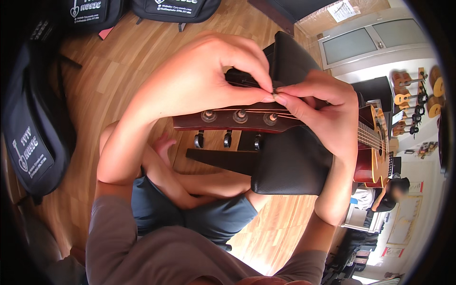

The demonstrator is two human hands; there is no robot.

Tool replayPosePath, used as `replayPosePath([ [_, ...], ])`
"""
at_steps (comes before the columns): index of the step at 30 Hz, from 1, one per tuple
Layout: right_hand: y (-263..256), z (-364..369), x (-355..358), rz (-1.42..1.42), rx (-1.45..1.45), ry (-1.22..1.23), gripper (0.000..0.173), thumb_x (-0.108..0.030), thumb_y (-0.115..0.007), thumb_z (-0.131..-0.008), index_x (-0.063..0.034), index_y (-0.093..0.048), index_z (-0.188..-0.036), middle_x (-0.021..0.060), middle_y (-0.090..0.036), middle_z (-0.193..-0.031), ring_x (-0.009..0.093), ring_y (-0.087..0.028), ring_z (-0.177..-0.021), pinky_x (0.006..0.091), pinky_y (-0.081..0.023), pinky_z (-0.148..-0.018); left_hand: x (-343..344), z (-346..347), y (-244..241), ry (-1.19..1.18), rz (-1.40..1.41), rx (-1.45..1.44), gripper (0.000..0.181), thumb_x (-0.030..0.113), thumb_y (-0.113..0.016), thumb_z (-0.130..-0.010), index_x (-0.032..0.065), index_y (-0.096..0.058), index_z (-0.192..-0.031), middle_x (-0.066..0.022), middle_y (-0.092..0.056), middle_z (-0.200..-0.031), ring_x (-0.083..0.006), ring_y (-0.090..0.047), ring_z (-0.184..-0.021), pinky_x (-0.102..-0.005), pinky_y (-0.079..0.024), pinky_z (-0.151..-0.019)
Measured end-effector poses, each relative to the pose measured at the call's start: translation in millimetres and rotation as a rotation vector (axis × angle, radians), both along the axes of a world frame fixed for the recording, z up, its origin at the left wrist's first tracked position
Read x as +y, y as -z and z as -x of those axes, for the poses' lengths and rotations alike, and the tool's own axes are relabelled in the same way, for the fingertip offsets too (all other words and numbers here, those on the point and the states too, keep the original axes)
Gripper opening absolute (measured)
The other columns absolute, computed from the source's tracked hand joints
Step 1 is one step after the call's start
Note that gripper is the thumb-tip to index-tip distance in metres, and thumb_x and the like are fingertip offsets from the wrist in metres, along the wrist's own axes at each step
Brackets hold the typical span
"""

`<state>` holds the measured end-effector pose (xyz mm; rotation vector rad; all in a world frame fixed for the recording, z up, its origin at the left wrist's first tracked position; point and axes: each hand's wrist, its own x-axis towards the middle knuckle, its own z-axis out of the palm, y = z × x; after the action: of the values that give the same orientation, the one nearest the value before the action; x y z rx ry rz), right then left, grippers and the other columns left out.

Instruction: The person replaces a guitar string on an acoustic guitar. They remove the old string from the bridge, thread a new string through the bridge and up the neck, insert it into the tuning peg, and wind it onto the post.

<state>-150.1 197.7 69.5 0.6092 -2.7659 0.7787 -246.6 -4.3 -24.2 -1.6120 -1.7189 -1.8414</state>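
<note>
My left hand and my right hand meet fingertip to fingertip above the headstock of an acoustic guitar. Thumb and forefinger of each pinch at one spot, on a small dark piece too covered to name. Along the near side of the headstock stand three string posts, with black tuning knobs below them. Strings run from the posts under my right hand. A black padded support lies beneath the neck. Beyond my right wrist show the fretboard and the guitar body.
Black gig bags bearing writing stand at the left and top. My crossed legs are below the headstock, on the wood floor. Several small guitars hang at right. Another person is at the far right.
</note>
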Motion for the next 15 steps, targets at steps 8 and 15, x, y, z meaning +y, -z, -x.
replayPosePath([
  [8,-0.1,-0.7,4.3,-0.048,0.074,-0.031,0.013,-0.001,-0.081,-0.076,-0.0047,-0.075,-0.087,0.0028,-0.060,-0.066,0.011,-0.052,-0.054,0.0263,-0.038,-0.048,3.1,1.2,-1.4,0.008,-0.027,0.012,0.018,-0.003,-0.081,-0.074,0.0028,-0.077,-0.091,-0.0090,-0.071,-0.086,-0.0193,-0.068,-0.076,-0.0286,-0.053,-0.065],
  [15,-1.5,0.0,7.4,0.012,0.063,-0.083,0.013,-0.001,-0.080,-0.076,-0.0043,-0.075,-0.088,0.0042,-0.061,-0.068,0.013,-0.053,-0.055,0.0273,-0.039,-0.049,3.5,0.3,-5.3,0.005,0.003,0.006,0.022,-0.005,-0.081,-0.072,0.0035,-0.077,-0.091,-0.0093,-0.071,-0.086,-0.0190,-0.069,-0.077,-0.0285,-0.054,-0.067],
])
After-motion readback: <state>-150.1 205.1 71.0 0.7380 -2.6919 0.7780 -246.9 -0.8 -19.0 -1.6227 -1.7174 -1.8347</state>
